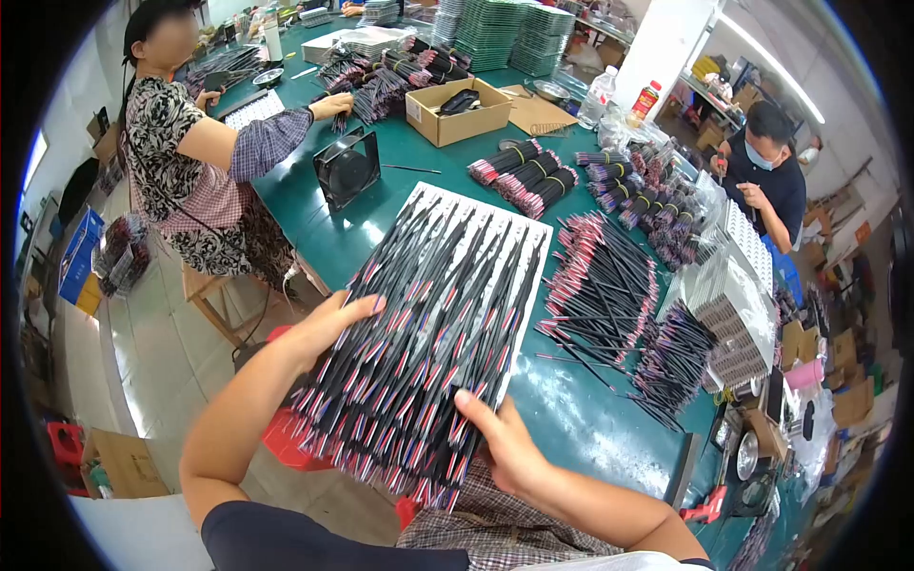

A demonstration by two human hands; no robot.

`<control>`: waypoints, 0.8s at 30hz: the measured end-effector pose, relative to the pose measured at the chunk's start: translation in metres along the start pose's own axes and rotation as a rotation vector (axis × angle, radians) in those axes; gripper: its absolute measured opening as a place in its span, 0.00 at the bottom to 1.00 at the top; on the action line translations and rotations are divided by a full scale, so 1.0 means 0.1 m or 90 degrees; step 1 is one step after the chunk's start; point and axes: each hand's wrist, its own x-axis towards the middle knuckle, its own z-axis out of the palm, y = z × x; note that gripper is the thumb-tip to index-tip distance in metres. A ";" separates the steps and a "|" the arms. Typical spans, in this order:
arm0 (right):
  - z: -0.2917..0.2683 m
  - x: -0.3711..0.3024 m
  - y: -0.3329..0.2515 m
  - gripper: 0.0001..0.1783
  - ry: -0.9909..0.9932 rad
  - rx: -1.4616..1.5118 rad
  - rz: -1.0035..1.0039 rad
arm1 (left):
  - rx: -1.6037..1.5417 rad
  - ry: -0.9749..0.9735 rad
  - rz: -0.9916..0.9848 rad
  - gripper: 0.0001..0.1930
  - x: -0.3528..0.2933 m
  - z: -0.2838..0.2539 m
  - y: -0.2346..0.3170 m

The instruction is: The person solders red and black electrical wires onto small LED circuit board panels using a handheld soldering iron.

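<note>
A white board point(536, 249) covered with rows of black cables point(409, 295) is tilted toward me at the near edge of the table. The cables' loose ends show red, white and blue wires and hang over the board's near side. My left hand point(328, 328) grips the left side, its thumb lying across the cables and its other fingers hidden underneath. On the near right side my right hand point(509, 447) is closed round the edge, thumb on top. Loose black cables point(600, 290) with pinkish-red ends lie to the right of the board.
On the green table point(590, 419) stand a black fan point(347, 169), a cardboard box point(457, 112), tied cable bundles point(524, 176) and stacked white trays point(728, 309). One person point(181, 143) works at the left, another point(766, 171) at the far right. A red stool point(295, 447) is below.
</note>
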 end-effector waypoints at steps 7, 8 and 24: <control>-0.08 -0.45 0.33 0.40 0.001 0.004 0.038 | -0.100 0.022 0.049 0.48 -0.57 0.14 -0.42; -0.09 -0.47 0.36 0.40 -0.004 -0.011 0.015 | -0.098 0.019 0.050 0.48 -0.59 0.16 -0.42; -0.56 -0.42 0.74 0.67 0.030 -0.321 -0.169 | -0.426 0.035 0.114 0.28 -0.39 0.05 -1.76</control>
